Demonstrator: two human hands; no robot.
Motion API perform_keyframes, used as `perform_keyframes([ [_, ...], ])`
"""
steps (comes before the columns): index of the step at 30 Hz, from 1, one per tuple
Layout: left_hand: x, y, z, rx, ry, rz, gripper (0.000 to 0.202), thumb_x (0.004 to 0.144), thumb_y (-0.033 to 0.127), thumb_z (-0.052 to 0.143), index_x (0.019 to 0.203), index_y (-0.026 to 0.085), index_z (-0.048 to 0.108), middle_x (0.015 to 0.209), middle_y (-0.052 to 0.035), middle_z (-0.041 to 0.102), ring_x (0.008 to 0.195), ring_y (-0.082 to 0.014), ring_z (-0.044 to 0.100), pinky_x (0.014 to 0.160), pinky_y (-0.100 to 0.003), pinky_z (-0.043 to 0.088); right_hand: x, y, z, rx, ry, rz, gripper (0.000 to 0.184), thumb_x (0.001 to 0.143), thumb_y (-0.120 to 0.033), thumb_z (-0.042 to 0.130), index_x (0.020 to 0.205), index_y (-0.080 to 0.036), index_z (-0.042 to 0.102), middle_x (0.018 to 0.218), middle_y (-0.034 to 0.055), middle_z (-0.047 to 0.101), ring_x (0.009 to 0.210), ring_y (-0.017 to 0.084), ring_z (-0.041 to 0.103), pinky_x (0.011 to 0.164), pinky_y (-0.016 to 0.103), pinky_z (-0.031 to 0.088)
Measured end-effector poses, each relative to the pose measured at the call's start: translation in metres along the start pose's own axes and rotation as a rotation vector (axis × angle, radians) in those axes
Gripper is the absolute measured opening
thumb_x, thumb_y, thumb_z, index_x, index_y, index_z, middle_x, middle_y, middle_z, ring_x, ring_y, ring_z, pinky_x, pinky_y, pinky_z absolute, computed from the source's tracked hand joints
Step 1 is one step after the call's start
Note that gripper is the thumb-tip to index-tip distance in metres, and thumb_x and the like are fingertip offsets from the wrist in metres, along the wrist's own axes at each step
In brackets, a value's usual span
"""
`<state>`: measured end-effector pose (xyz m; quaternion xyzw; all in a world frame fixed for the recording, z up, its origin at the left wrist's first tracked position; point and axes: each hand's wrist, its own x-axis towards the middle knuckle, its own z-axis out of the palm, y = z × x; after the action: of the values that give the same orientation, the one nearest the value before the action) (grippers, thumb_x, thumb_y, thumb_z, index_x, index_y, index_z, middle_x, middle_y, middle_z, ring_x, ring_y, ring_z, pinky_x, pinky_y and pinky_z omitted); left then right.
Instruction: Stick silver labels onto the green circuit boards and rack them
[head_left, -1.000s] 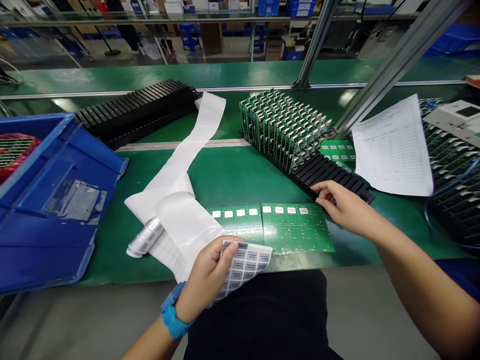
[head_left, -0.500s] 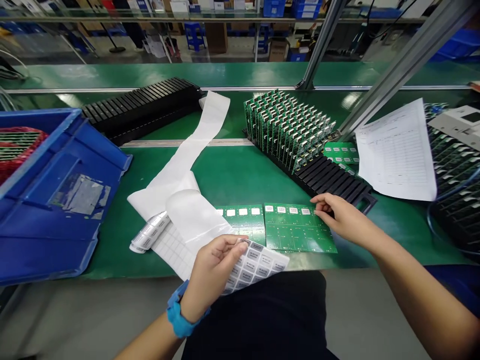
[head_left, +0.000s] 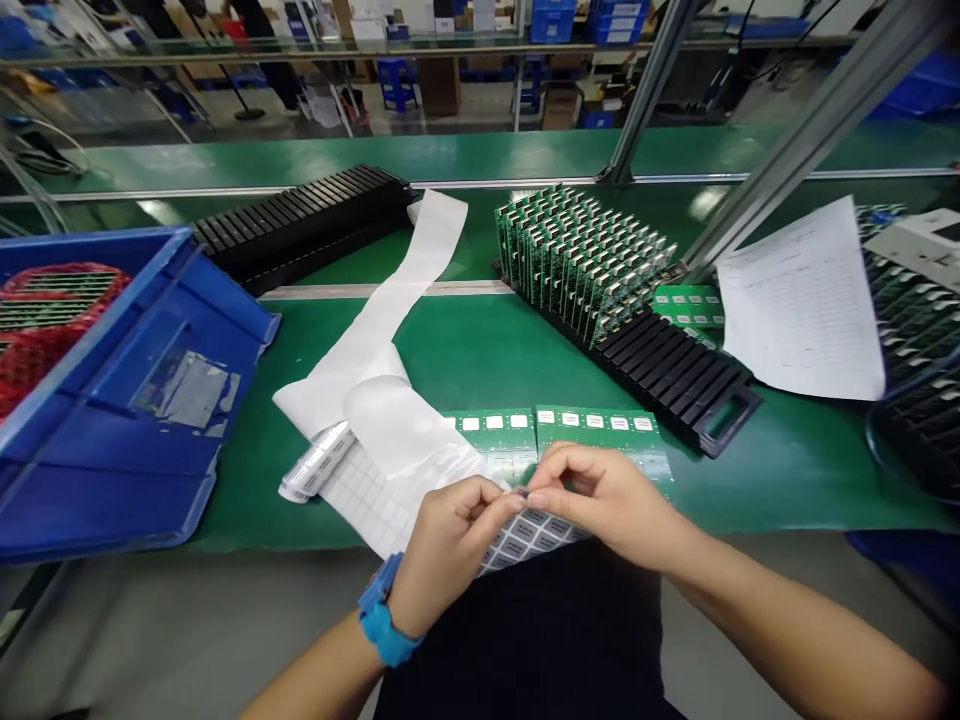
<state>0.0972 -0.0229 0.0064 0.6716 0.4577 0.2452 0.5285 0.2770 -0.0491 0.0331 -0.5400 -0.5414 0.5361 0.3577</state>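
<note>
The left hand (head_left: 454, 545) gripped a white sheet of small grey labels (head_left: 529, 545) between thumb and fingers, just over green printed circuit boards (head_left: 592, 425). The right hand (head_left: 607, 500) pinched at its edge, its hold too small to tell. A hasty pull could have creased the sheet or dropped a sticky label.

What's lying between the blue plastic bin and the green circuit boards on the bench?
In the head view, a white backing strip and a rolled strip of grey labels lie there.

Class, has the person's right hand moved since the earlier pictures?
Yes: the right hand moved away from the black board rack toward the label sheet.
</note>
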Motion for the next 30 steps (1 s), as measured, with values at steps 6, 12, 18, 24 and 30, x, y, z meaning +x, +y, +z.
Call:
perform_keyframes([
  [6, -0.004, -0.008, -0.015, -0.039, 0.055, -0.039, 0.026, 0.082, 0.038, 0.055, 0.066, 0.017, 0.052, 0.053, 0.0047, 0.048, 0.050, -0.0078, 0.043, 0.046, -0.017, 0.035, -0.017, 0.012, -0.082, -0.174, 0.163, 0.094, 0.021, 0.078, -0.039, 0.060, 0.075, -0.019, 0.061, 0.078, 0.0015, 0.059, 0.075, 0.015, 0.053, 0.070, 0.028, 0.042],
  [12, -0.003, 0.000, -0.022, -0.122, 0.214, -0.094, 0.021, 0.081, 0.038, 0.057, 0.090, 0.019, 0.060, 0.065, 0.0018, 0.061, 0.060, -0.0101, 0.056, 0.053, -0.016, 0.044, -0.038, 0.041, -0.136, -0.558, 0.044, 0.391, 0.029, 0.078, -0.047, 0.053, 0.074, -0.019, 0.059, 0.073, 0.0012, 0.058, 0.070, 0.017, 0.052, 0.066, 0.030, 0.041],
  [18, -0.002, 0.006, -0.013, -0.181, 0.288, -0.096, 0.037, 0.082, 0.033, 0.055, 0.117, 0.022, 0.051, 0.062, 0.0041, 0.057, 0.057, -0.0104, 0.055, 0.053, -0.017, 0.045, -0.037, 0.047, -0.126, -0.546, 0.013, 0.356, 0.027, 0.078, -0.044, 0.051, 0.071, -0.019, 0.056, 0.072, 0.0007, 0.056, 0.069, 0.015, 0.051, 0.066, 0.029, 0.042],
  [24, -0.001, -0.009, -0.019, 0.044, 0.323, -0.041, 0.030, 0.081, 0.038, 0.056, 0.105, 0.020, 0.060, 0.069, 0.0002, 0.057, 0.061, -0.0127, 0.055, 0.055, -0.020, 0.046, -0.042, 0.056, -0.116, -0.723, 0.097, 0.272, 0.023, 0.080, -0.037, 0.048, 0.070, -0.020, 0.059, 0.072, 0.0019, 0.057, 0.067, 0.016, 0.053, 0.063, 0.030, 0.043],
  [30, -0.001, -0.005, -0.016, 0.091, 0.368, -0.097, 0.033, 0.080, 0.042, 0.053, 0.100, 0.018, 0.063, 0.089, -0.0063, 0.066, 0.085, -0.0214, 0.062, 0.072, -0.029, 0.051, -0.051, 0.047, -0.094, -1.346, 0.401, 0.060, 0.016, 0.080, -0.029, 0.051, 0.087, -0.016, 0.056, 0.080, 0.0085, 0.057, 0.078, 0.027, 0.053, 0.072, 0.043, 0.038],
])
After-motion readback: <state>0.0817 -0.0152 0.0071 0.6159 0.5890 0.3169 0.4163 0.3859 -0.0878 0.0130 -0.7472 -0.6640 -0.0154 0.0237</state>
